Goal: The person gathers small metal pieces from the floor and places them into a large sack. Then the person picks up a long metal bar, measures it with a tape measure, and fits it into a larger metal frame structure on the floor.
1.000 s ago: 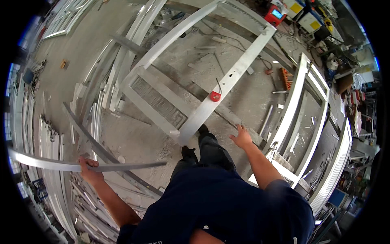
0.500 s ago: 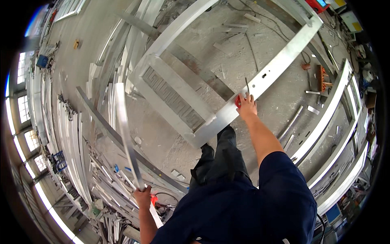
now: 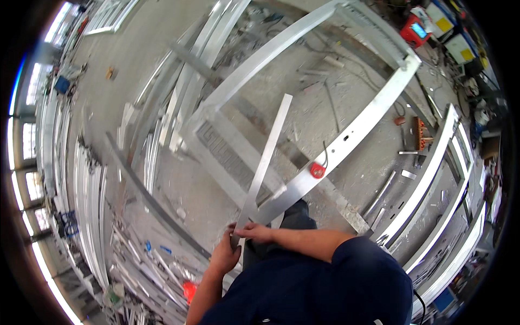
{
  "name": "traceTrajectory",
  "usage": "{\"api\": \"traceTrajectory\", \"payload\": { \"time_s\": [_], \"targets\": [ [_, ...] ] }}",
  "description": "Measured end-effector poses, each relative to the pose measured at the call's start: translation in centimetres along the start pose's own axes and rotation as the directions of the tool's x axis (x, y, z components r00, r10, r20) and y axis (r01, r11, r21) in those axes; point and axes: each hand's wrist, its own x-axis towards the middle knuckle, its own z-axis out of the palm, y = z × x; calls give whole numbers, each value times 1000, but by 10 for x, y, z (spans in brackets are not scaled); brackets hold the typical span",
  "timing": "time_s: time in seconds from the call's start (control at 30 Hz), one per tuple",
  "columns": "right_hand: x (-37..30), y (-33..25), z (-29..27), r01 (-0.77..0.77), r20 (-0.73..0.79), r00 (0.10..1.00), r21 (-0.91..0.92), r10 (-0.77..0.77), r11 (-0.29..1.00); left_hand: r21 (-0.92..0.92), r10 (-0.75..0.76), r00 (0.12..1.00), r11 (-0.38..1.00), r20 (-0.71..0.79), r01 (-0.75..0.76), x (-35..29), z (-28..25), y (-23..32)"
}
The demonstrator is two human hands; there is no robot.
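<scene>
A long flat silver metal bar (image 3: 269, 149) slants up and away from my body, its far end over the frame's opening. Near its lower end my left hand (image 3: 223, 254) is wrapped round it. My right hand (image 3: 256, 233) closes on the same end from the other side, fingers partly hidden. Beneath the bar's lower part is the near corner of a large silver metal frame (image 3: 374, 116) with a maze-patterned panel (image 3: 222, 143). On its right rail rests a small red round thing (image 3: 317, 170), perhaps a tape measure, with a thin dark strip rising from it.
Other pale metal frames (image 3: 428, 168) stand at the right. Long metal profiles (image 3: 89, 200) lie piled at the left, with offcuts below. A dark beam (image 3: 157, 203) crosses at lower left. Cables and a red machine with a screen (image 3: 416, 31) are at far right.
My right hand has let go of the red thing on the rail and come to the metal bar. My left hand has brought the bar rightward, across the frame's near corner.
</scene>
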Motion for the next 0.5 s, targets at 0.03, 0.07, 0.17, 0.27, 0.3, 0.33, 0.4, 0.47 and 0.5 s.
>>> {"api": "traceTrajectory", "payload": {
  "time_s": [0.03, 0.07, 0.17, 0.27, 0.3, 0.33, 0.4, 0.47, 0.5],
  "targets": [
    [1, -17, 11, -1, -48, 999, 123, 7, 992, 55, -66, 997, 996, 51, 63, 4, 2, -11],
    [4, -26, 13, 8, -95, 995, 253, 17, 967, 79, -116, 991, 991, 62, 111, 8, 0, -23],
    [29, -70, -47, 100, -418, 894, 540, 163, 836, 214, -151, 976, 970, 160, 115, 3, -15, -89],
    [44, -113, -126, 415, -695, 667, 646, 269, 640, 228, -214, 947, 961, 239, 160, 18, -32, -119],
    [46, -121, -137, 573, -773, 618, 570, 147, 588, 214, -251, 932, 957, 263, 197, 23, -40, -126],
    [52, -126, -129, 570, -783, 595, 569, 180, 592, 200, -109, 978, 977, 179, 72, 39, -43, -120],
    [79, -118, -100, 488, -764, 604, 579, 226, 653, 239, 99, 992, 964, 83, -117, 87, -45, -106],
    [121, -76, -54, 314, -735, 639, 521, 229, 794, 211, 185, 979, 957, 83, -199, 147, -44, -82],
    [141, -63, -41, 206, -728, 647, 452, 226, 868, 146, 280, 958, 947, 66, -287, 171, -45, -65]
  ]
}}
